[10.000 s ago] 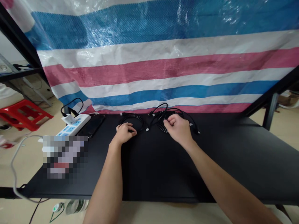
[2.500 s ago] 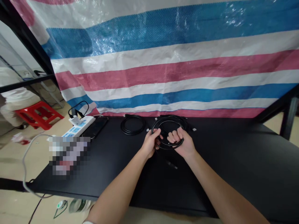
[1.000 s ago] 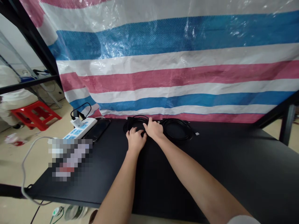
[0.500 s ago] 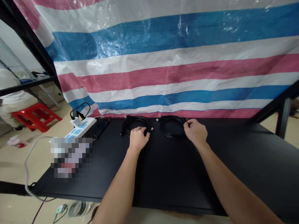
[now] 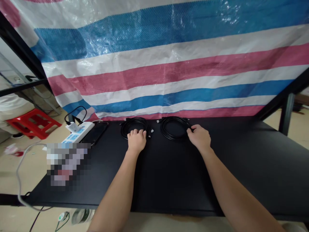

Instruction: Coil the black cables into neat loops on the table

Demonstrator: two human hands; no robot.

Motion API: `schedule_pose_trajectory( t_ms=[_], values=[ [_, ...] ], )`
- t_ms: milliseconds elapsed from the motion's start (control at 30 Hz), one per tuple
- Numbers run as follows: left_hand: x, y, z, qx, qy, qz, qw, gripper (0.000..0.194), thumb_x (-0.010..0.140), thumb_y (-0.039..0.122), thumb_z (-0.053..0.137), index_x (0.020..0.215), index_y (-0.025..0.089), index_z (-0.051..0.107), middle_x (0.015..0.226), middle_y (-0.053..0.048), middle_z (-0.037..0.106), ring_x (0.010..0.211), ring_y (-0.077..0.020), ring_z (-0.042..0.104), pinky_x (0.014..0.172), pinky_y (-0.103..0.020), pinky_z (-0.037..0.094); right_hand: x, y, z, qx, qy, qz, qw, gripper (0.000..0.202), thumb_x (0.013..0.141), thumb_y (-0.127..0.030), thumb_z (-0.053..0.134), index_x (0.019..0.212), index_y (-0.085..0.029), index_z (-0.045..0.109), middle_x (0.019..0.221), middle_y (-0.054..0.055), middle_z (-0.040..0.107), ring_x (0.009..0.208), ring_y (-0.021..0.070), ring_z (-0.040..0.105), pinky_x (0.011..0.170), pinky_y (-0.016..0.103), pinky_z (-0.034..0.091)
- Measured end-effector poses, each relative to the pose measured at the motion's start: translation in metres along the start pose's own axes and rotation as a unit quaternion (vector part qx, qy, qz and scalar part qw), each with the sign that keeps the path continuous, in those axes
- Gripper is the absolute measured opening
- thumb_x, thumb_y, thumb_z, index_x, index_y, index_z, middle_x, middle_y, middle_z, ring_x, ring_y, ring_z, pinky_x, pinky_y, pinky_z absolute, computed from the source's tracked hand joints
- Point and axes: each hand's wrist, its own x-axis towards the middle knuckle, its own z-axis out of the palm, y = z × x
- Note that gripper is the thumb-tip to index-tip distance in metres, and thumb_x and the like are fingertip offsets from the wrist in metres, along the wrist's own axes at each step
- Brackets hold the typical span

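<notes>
Two coiled black cables lie side by side near the back of the black table. My left hand (image 5: 137, 140) rests on the front edge of the left coil (image 5: 125, 127), its fingers curled over the cable. White-tipped connectors show just right of that hand. At the right coil (image 5: 166, 132), my right hand (image 5: 199, 138) pinches the cable at the coil's right side, with thumb and forefinger together. A light connector (image 5: 158, 121) sticks out at this coil's upper left.
A white power strip (image 5: 83, 131) with a plugged-in adapter and a dark phone (image 5: 98, 133) lie at the left, beside a blurred patch. A striped sheet (image 5: 169, 74) hangs behind the table (image 5: 173, 180). A red stool (image 5: 36, 124) stands beyond, with a seated person partly visible.
The camera view has shifted slightly. My left hand has moved left over its coil, uncovering the connectors on its right. My right hand stays at the right coil's side, slightly lower.
</notes>
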Motion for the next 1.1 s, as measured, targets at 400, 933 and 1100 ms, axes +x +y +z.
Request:
schedule_pose_trajectory(
  t_ms=[400, 933, 1100],
  values=[
    [0.001, -0.001, -0.011, -0.039, 0.021, 0.003, 0.999, 0.032, 0.083, 0.024, 0.046, 0.101, 0.016, 0.071, 0.096, -0.013, 0.071, 0.099, -0.0285, 0.064, 0.085, -0.038, 0.043, 0.006, 0.003, -0.001, -0.031, -0.029, 0.048, 0.998, 0.035, 0.079, -0.045, 0.056, 0.089, -0.015, 0.070, 0.096, 0.020, 0.069, 0.093, 0.0348, 0.066, 0.072, 0.041, 0.049],
    [-0.002, 0.002, 0.000, -0.075, 0.143, 0.020, 0.987, 0.030, 0.078, 0.031, 0.051, 0.096, 0.016, 0.070, 0.092, -0.013, 0.069, 0.092, -0.0291, 0.063, 0.081, -0.041, 0.046, 0.025, 0.022, 0.017, 0.584, -0.076, 0.043, 0.807, 0.026, 0.050, -0.029, 0.080, 0.059, -0.019, 0.058, 0.052, -0.003, 0.055, 0.035, 0.0044, 0.034, 0.031, 0.018, 0.019],
    [-0.002, 0.004, 0.012, -0.120, 0.253, 0.048, 0.959, 0.035, 0.074, 0.032, 0.058, 0.104, 0.015, 0.066, 0.103, -0.016, 0.065, 0.100, -0.0310, 0.059, 0.087, -0.046, 0.043, 0.026, 0.026, 0.016, 0.640, -0.151, -0.011, 0.753, 0.025, 0.049, -0.024, 0.080, 0.068, -0.020, 0.063, 0.056, -0.003, 0.055, 0.041, 0.0056, 0.039, 0.034, 0.019, 0.025]
  ],
)
